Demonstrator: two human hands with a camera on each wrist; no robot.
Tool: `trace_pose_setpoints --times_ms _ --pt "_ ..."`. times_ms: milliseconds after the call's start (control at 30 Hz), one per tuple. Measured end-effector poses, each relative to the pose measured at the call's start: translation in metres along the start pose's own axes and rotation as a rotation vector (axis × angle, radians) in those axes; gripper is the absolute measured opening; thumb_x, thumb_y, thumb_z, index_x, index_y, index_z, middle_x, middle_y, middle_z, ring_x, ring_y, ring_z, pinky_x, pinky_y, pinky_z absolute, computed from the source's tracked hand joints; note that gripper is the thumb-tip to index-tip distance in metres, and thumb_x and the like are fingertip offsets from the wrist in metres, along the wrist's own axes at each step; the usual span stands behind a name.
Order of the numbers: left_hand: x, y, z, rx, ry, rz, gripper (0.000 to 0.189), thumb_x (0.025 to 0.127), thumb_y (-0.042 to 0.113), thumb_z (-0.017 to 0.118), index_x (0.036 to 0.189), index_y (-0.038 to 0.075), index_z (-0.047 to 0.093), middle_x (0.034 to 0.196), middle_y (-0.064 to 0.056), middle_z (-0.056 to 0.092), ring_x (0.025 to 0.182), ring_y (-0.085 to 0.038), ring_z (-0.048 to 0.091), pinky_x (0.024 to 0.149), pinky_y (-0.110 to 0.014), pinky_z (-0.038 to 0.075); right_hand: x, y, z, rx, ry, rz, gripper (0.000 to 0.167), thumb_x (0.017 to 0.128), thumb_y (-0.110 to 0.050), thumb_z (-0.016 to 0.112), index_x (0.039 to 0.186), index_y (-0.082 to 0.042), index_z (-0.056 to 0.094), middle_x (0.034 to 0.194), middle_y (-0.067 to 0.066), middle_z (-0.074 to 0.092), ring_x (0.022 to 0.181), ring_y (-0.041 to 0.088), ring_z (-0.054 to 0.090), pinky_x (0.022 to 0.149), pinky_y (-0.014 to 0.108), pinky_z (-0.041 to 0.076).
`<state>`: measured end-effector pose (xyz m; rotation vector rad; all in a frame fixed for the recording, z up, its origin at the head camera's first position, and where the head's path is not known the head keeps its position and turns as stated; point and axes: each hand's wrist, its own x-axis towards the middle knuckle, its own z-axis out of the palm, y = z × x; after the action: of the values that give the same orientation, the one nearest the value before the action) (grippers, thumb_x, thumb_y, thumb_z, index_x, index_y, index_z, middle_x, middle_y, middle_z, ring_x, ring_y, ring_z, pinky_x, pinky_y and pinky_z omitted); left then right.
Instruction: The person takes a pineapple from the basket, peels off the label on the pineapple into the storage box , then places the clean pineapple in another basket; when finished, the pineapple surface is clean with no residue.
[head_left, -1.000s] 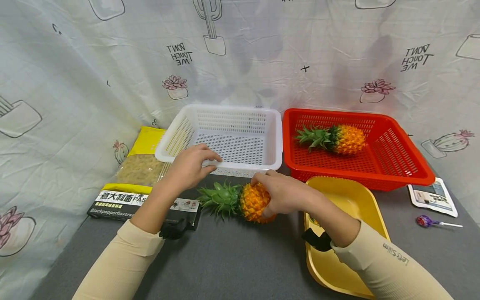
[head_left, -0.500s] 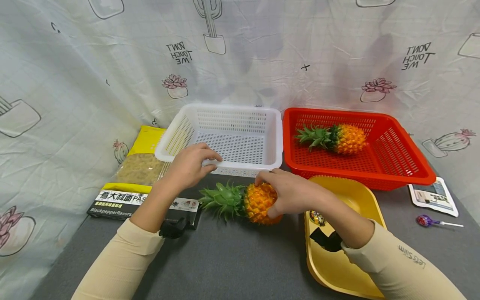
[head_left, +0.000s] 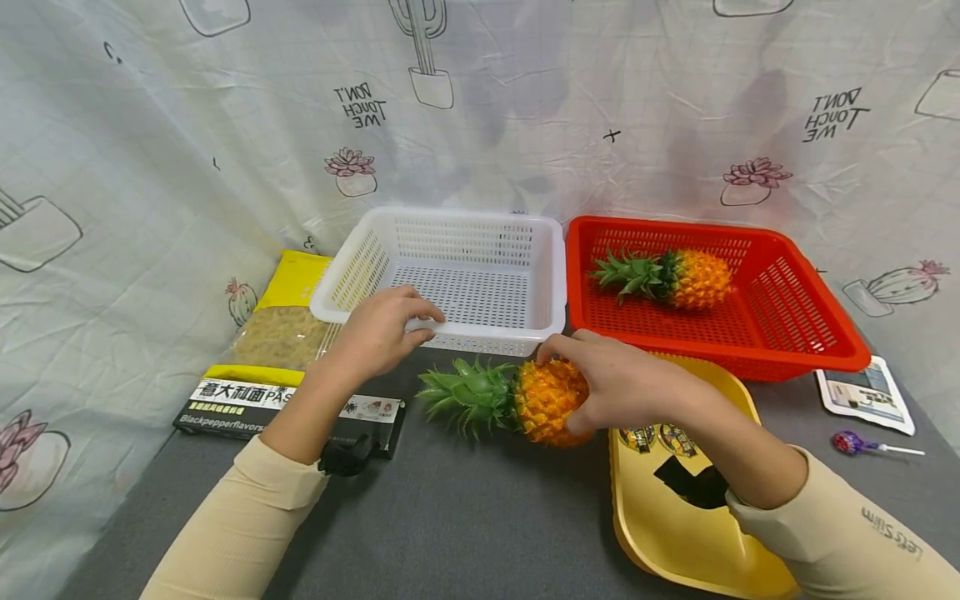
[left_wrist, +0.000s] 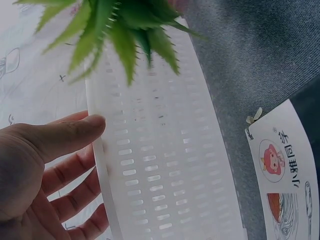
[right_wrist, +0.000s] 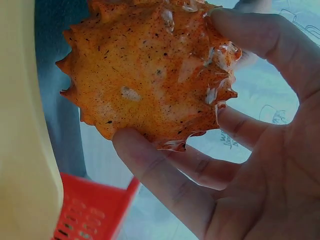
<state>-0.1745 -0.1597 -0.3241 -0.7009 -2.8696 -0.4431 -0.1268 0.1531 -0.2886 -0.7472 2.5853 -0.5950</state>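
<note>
My right hand (head_left: 615, 379) grips the orange body of a pineapple (head_left: 551, 402), its green leaves pointing left, low over the grey table in front of the white basket. In the right wrist view, thumb and fingers spread around the base of the spiky fruit. My left hand (head_left: 378, 329) pinches the near rim of the white plastic basket (head_left: 495, 332). The left wrist view has the thumb on one side of that rim and the fingers on the other, with pineapple leaves (left_wrist: 125, 35) at the top. Nothing lies in the white basket.
A red basket (head_left: 772, 325) holds another pineapple (head_left: 701, 279). In front stands a yellow tray (head_left: 652, 517) with small round packets (head_left: 678, 439), partly under my right forearm. A pasta box (head_left: 240, 408) and yellow bag (head_left: 277, 333) lie left; a lollipop (head_left: 847, 442) and white packet (head_left: 866, 393) right.
My right hand has moved right with the pineapple, whose leaves have drawn away from the pasta box. My left hand has stayed on the white basket's rim.
</note>
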Motion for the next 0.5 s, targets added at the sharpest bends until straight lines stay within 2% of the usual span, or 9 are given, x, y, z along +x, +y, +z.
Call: trace_pose_setpoints --times_ms 200,333,500 --pt "0.001 0.000 0.000 -0.005 0.000 0.007 0.020 0.094 0.014 0.077 0.113 0.015 0.079 0.107 -0.006 0.070 0.092 -0.027 0.063 0.081 -0.042 0.051 -0.011 0.004 -0.010 -0.032 0.057 0.006 0.063 0.072 -0.019 0.085 0.129 -0.026 0.059 0.116 0.004 0.058 0.101 0.022 0.055 0.081 0.037 0.048" --pt "0.001 0.001 0.000 -0.003 -0.007 0.000 0.020 0.094 0.014 0.076 0.114 0.015 0.079 0.108 -0.006 0.070 0.093 -0.027 0.063 0.081 -0.043 0.051 -0.019 0.008 -0.019 -0.056 0.102 -0.025 0.063 0.072 -0.019 0.085 0.129 -0.027 0.059 0.119 0.002 0.060 0.105 0.021 0.056 0.087 0.041 0.050" --pt "0.001 0.001 -0.001 -0.003 -0.014 -0.007 0.021 0.094 0.014 0.076 0.115 0.015 0.079 0.109 -0.007 0.070 0.097 -0.028 0.065 0.083 -0.044 0.053 -0.029 0.014 -0.030 -0.062 0.143 -0.069 0.063 0.073 -0.016 0.085 0.129 -0.029 0.060 0.120 -0.001 0.061 0.105 0.018 0.057 0.088 0.042 0.051"
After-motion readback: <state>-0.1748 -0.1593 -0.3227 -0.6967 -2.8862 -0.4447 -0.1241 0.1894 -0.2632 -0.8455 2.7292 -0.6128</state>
